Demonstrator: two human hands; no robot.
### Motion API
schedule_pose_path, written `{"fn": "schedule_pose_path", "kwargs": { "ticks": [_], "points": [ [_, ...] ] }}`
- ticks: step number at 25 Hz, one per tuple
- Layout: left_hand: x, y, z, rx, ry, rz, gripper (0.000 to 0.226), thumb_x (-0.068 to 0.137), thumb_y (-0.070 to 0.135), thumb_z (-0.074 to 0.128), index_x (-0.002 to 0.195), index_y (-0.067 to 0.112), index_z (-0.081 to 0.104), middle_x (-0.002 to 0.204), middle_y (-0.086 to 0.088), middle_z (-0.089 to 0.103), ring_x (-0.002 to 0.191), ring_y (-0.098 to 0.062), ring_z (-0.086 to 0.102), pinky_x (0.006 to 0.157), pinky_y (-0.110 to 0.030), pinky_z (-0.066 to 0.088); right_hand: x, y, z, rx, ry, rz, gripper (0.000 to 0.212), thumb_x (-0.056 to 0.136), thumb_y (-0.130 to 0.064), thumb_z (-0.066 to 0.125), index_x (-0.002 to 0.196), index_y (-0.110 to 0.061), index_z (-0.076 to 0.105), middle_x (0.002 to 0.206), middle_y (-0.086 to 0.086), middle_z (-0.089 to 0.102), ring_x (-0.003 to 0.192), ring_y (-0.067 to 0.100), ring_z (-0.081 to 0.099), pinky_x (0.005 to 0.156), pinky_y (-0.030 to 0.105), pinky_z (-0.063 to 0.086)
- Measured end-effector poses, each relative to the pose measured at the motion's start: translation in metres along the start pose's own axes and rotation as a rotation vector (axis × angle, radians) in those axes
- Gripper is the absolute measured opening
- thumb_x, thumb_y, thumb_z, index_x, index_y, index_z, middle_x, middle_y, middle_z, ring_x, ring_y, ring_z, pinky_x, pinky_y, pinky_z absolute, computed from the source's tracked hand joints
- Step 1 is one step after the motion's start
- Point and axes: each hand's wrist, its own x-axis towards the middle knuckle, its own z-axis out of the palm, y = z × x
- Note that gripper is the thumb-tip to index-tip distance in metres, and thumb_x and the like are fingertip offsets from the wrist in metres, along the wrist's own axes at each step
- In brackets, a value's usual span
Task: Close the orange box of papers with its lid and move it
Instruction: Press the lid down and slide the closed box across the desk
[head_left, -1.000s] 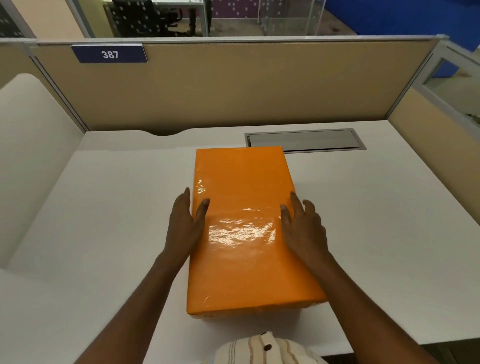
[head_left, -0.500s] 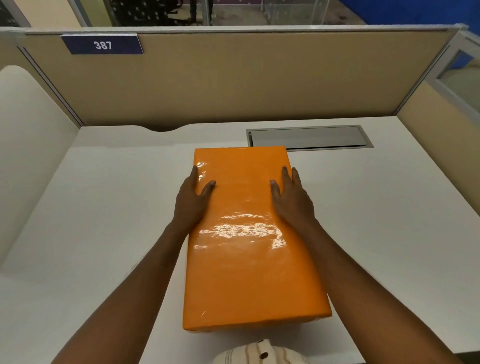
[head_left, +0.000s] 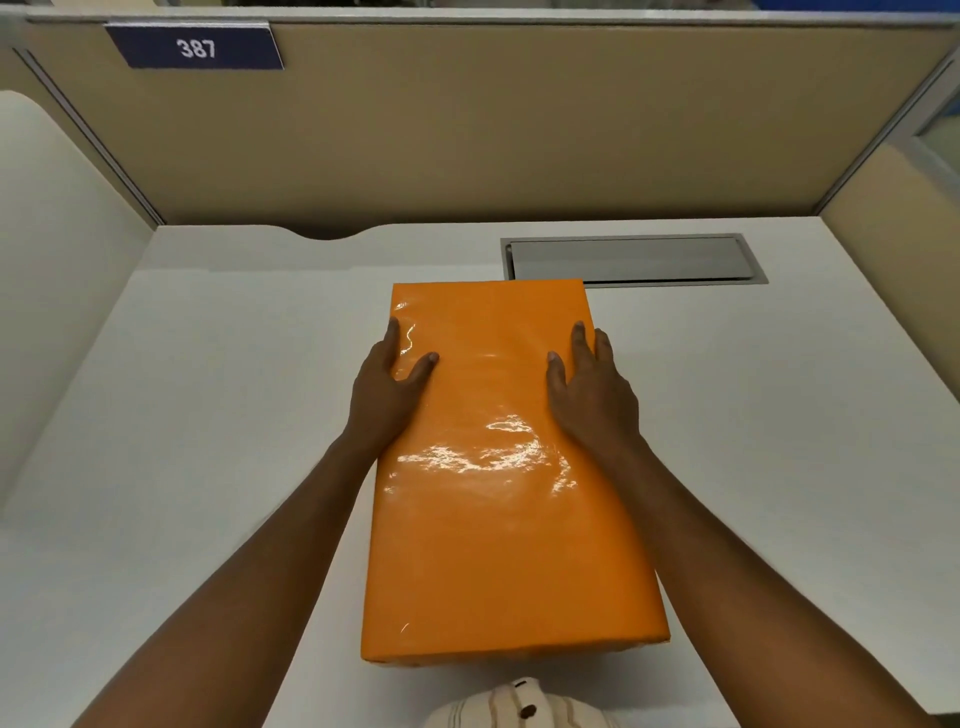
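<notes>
Head view, hands (head_left: 387, 397) (head_left: 592, 402) press orange box (head_left: 498, 545) edges

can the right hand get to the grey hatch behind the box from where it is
Probably yes: the right hand rests on the orange box near its far right edge, and the grey hatch lies just beyond on the desk with nothing lying between them.

A grey hatch (head_left: 631, 260) lies in the white desk (head_left: 208, 415), just beyond the right hand (head_left: 592, 400). Far beyond the left hand (head_left: 384, 395) — a blue 387 plate (head_left: 196, 48).
</notes>
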Motion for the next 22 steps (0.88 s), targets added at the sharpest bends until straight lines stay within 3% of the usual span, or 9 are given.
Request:
{"fn": "schedule_pose_path", "kwargs": {
  "ticks": [6,9,11,14,16,18,22],
  "points": [
    [0.019,0.01,-0.005,0.222,-0.033,-0.05,0.08,0.088,0.054,0.052,0.152,0.025,0.013,0.156,-0.015,0.025,0.139,-0.04,0.032,0.111,-0.058,0.031,0.025,-0.004,-0.013,0.007,-0.101,0.057,0.07,0.088,-0.061,0.035,0.144,-0.022,0.019,0.148,0.013,0.033,0.125,0.041,0.043,0.097,0.055,0.041],
    [0.04,0.025,-0.007,0.284,0.009,0.015,0.081,0.086,0.054,0.055,0.151,0.021,0.019,0.158,-0.015,0.023,0.142,-0.039,0.027,0.111,-0.058,0.028,0.052,-0.017,-0.015,0.062,-0.075,0.002,0.071,0.089,-0.058,0.038,0.145,-0.02,0.017,0.154,0.013,0.022,0.132,0.041,0.035,0.102,0.057,0.036],
    [0.058,0.031,-0.008,0.148,-0.018,-0.01,0.077,0.089,0.052,0.052,0.149,0.014,0.023,0.154,-0.015,0.033,0.137,-0.037,0.037,0.109,-0.053,0.035,0.073,-0.022,-0.014,0.173,-0.046,0.009,0.063,0.094,-0.049,0.037,0.146,-0.018,0.02,0.154,0.014,0.024,0.133,0.04,0.036,0.103,0.053,0.036],
    [0.085,0.031,-0.015,-0.114,-0.028,-0.164,0.064,0.093,0.049,0.047,0.141,0.007,0.038,0.145,-0.016,0.046,0.13,-0.036,0.047,0.106,-0.049,0.041,0.103,-0.018,-0.017,0.438,-0.037,0.181,0.051,0.097,-0.038,0.039,0.139,-0.011,0.034,0.14,0.017,0.046,0.123,0.037,0.048,0.095,0.043,0.042],
    [0.099,0.027,-0.017,-0.226,-0.05,-0.192,0.045,0.094,0.046,0.047,0.117,0.008,0.058,0.121,-0.015,0.062,0.113,-0.035,0.06,0.096,-0.047,0.05,0.117,-0.015,-0.015,0.553,-0.042,0.275,0.045,0.096,-0.038,0.042,0.13,-0.008,0.046,0.13,0.016,0.055,0.115,0.034,0.053,0.086,0.037,0.042],
    [0.106,0.024,-0.016,-0.305,-0.065,-0.189,0.037,0.093,0.045,0.049,0.101,0.011,0.062,0.101,-0.013,0.067,0.097,-0.032,0.066,0.086,-0.046,0.055,0.125,-0.015,-0.012,0.591,-0.024,0.304,0.043,0.095,-0.04,0.042,0.119,-0.007,0.056,0.12,0.015,0.06,0.107,0.032,0.057,0.081,0.035,0.041],
    [0.111,0.014,-0.009,-0.365,-0.034,-0.164,0.025,0.091,0.045,0.052,0.094,0.022,0.063,0.091,-0.001,0.066,0.082,-0.018,0.065,0.076,-0.037,0.054,0.13,-0.014,-0.006,0.633,-0.069,0.359,0.047,0.096,-0.043,0.038,0.123,-0.008,0.054,0.124,0.015,0.059,0.111,0.032,0.055,0.091,0.041,0.042]
  ]
}}
